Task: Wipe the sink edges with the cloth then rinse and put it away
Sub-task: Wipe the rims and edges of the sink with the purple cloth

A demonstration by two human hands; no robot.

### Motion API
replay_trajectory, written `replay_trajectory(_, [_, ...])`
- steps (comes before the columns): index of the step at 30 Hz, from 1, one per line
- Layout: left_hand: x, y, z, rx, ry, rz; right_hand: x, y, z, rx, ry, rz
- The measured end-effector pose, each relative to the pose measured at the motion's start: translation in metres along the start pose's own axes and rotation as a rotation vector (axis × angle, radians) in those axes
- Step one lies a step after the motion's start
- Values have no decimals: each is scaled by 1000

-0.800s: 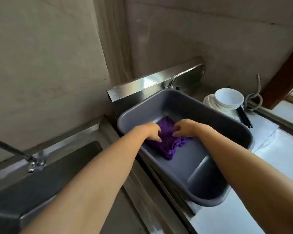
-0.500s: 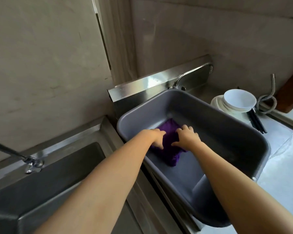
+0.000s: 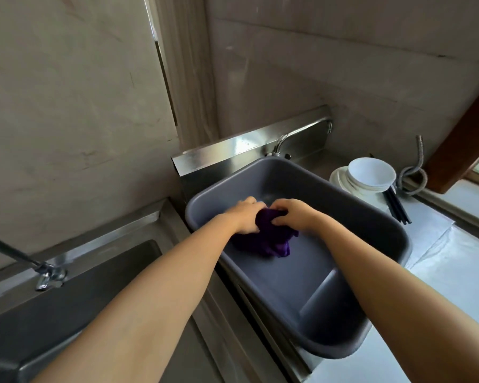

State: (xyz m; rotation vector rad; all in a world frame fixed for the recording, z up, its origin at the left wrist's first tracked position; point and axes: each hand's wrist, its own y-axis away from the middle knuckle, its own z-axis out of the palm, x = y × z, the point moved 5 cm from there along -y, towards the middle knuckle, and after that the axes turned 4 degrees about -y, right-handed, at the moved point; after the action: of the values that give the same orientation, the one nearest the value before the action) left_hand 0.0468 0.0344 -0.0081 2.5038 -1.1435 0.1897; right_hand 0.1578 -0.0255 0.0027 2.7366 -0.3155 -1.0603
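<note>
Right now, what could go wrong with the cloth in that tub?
1. The tub sticks out past the counter's front edge; pushing down hard might tip it.
2. Both hands, left and right, bunch the cloth; lifted out, it may drip on the counter.
3. A wide elbow swing could knock the bowls.

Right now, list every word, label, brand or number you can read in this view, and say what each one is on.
None: no readable text anywhere in this view.
The grey basin shows no label or brand.
The purple cloth, gripped by the left hand and right hand, bears no tag.
The white bowls, the black chopsticks and the steel backsplash carry no print.
The faucet shows no mark.
</note>
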Motion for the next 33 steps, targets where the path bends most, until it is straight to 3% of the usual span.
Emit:
replay_trajectory(4, [8,19,-34,137,21,45,-28,20,-37,19,69,-67])
replay_trajectory(13, [20,95,-125,234,392,63,-104,63,-102,118,268,-120])
replay_trajectory(19, [3,168,-182,316,312,49,-180,91,-111,109,289,-258])
replay_trajectory(26, [-50,275,-205,460,232,-86,-278,103,-72,17,293,-441])
replay_trajectory(33, [-125,413,-193,608,249,-350,-391,104,29,-139,323,-691])
